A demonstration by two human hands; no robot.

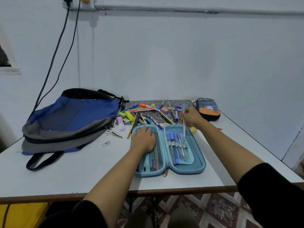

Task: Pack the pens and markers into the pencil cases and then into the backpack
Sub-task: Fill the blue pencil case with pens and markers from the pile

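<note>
head view. the right hand [191, 116] pinches a translucent blue pen [184, 127] with curled fingers, above the far edge of the open light-blue pencil case [199, 162]. the grip falls in the pen's upper part: a short length stands above the hand and the longer length hangs below it, over the case's right half, where other blue pens [176, 146] sit under an elastic band. the left hand [144, 139] lies flat, fingers straight, pressing on the mesh pocket [156, 160] of the case's left half. the held pen is blurred, so tip and cap end cannot be told apart; the thumb is hidden behind the hand. the pen's long axis runs nearly upright in the picture, lower end toward the person. behind the case lies a loose pile of pens and markers [148, 115]; a blue and grey backpack [70, 119] lies at left and a dark pencil case [208, 109] at far right, all on the white table [82, 170].
</note>
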